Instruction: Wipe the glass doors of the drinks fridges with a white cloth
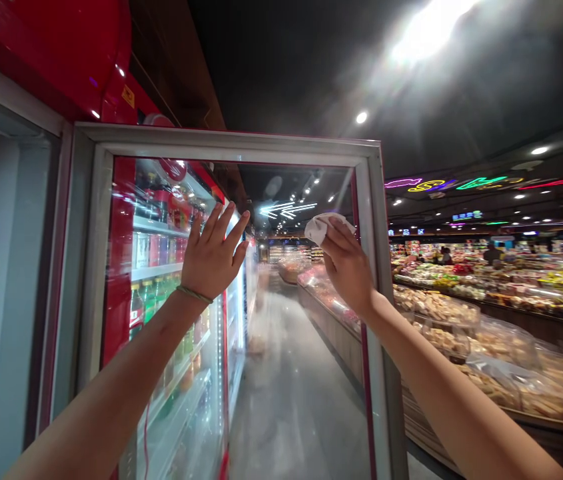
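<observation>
In front of me stands the open glass door [286,373] of a drinks fridge, its grey frame [231,143] running around the pane. My left hand [216,257], with a thin band [194,294] at the wrist, is spread with fingers apart at the left half of the glass; whether it presses on the pane I cannot tell. Near the upper right of the door, my right hand [346,263] is closed on a crumpled white cloth [326,227] held at the glass. Its fingertips are partly hidden by the cloth.
The red fridge body [61,53] rises at the left. Through the glass, shelves of bottles [154,300] and a grey floor aisle [291,400] show. To the right is a counter of bagged dry goods [506,353], with produce displays [496,277] behind it.
</observation>
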`<state>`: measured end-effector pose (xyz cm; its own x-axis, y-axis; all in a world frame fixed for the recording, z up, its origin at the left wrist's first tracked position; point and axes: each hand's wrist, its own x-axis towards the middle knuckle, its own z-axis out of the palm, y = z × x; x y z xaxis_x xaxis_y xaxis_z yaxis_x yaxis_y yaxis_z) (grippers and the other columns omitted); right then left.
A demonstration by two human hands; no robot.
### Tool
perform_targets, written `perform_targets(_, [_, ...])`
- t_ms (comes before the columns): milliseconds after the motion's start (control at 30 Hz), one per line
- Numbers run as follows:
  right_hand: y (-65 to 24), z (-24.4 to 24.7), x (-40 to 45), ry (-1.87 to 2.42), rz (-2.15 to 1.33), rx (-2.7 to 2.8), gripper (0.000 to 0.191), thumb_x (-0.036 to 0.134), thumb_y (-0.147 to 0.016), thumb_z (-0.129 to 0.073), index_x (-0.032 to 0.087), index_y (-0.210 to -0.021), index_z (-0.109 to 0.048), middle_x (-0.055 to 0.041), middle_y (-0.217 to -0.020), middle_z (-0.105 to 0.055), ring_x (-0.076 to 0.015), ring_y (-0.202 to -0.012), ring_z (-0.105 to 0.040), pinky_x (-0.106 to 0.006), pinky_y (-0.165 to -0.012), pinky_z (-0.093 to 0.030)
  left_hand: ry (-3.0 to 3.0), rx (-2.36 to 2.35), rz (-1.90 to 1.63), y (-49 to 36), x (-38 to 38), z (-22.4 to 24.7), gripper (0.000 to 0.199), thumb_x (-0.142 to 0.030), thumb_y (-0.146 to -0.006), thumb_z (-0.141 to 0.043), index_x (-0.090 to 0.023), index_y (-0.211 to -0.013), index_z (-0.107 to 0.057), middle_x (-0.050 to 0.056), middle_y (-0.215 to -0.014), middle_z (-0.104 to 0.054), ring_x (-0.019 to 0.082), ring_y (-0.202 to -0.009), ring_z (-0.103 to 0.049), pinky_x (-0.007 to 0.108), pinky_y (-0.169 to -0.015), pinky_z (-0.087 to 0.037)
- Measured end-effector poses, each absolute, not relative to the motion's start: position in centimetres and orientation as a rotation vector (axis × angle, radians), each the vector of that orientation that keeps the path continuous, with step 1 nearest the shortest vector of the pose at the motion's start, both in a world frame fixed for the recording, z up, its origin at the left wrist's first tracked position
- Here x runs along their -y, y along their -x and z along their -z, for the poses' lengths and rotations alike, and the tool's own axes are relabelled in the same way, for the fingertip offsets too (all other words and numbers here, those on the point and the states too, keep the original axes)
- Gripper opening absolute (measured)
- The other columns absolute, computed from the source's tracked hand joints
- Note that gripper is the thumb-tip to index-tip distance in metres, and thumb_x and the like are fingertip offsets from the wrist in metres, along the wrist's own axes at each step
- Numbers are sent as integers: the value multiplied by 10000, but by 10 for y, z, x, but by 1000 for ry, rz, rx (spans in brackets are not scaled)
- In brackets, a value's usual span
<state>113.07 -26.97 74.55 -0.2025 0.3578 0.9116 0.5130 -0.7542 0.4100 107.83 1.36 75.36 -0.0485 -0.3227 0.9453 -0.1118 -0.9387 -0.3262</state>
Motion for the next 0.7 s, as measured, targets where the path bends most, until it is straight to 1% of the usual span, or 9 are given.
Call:
perform_targets(100, [-1132,-744,276,1954,2064,1048,607,61,-948,-434,305,-1497,-516,-24,-1498,-580,-251,-1491,-419,-503,-1242,-410,2064,-506,2130,-1079,-14,-753,533,-371,-1039,-407,-298,-1568,-399,74,-1648,-351,296,-1547,-294,566,-1285,-160])
perform_targets(200, [-1134,-737,282,1931,2103,925,605,81,-950,-435,298,-1511,-496,-42,-1498,-580,-260,-1494,-414,-494,-1229,-424,2060,-507,2133,-1080,-14,-753,535,-369,-1040,-403,-299,-1571,-392,73,-1651,-346,296,-1549,-288,569,-1285,-156])
perform_targets(267, [-1135,-731,286,1913,2133,804,606,83,-946,-432,287,-1514,-491,-59,-1507,-569,-274,-1503,-398,-506,-1232,-412,2057,-504,2132,-1080,-14,-753,536,-368,-1040,-405,-299,-1572,-391,73,-1650,-350,294,-1550,-287,564,-1288,-149])
perform_targets(367, [-1135,-724,291,2007,2110,871,619,81,-941,-435,275,-1528,-466,-63,-1546,-527,-277,-1519,-367,-515,-1255,-376,2046,-505,2136,-1081,-14,-753,539,-369,-1038,-414,-305,-1572,-387,70,-1651,-350,293,-1551,-286,560,-1288,-156])
perform_targets(433, [-1136,-722,292,2023,2099,887,632,85,-941,-437,269,-1546,-434,-73,-1565,-503,-275,-1529,-346,-506,-1244,-397,2041,-503,2140,-1081,-14,-753,539,-366,-1037,-420,-305,-1572,-388,70,-1651,-351,293,-1549,-290,559,-1286,-166])
perform_targets(500, [-1136,-720,291,1983,2113,807,646,89,-946,-432,248,-1570,-385,-103,-1569,-492,-285,-1539,-324,-510,-1221,-428,2038,-499,2143,-1081,-14,-753,536,-365,-1036,-424,-298,-1567,-398,75,-1648,-356,294,-1547,-295,558,-1287,-164])
perform_targets(567, [-1136,-718,289,1982,2115,809,658,88,-951,-423,220,-1590,-340,-127,-1578,-475,-294,-1541,-316,-525,-1221,-424,2042,-498,2138,-1081,-14,-753,533,-365,-1036,-424,-292,-1564,-407,80,-1645,-361,296,-1545,-298,560,-1288,-159])
perform_targets(633, [-1137,-717,287,2029,2097,922,667,80,-948,-421,214,-1595,-328,-121,-1596,-451,-294,-1539,-322,-536,-1243,-395,2047,-504,2136,-1081,-14,-753,535,-367,-1036,-421,-295,-1566,-402,80,-1646,-358,297,-1546,-295,566,-1286,-161])
perform_targets(700, [-1138,-717,287,2020,2097,952,663,85,-946,-426,227,-1589,-350,-101,-1595,-455,-295,-1535,-331,-537,-1252,-385,2051,-506,2136,-1081,-14,-753,541,-367,-1037,-418,-300,-1573,-388,77,-1649,-351,296,-1548,-291,570,-1285,-163])
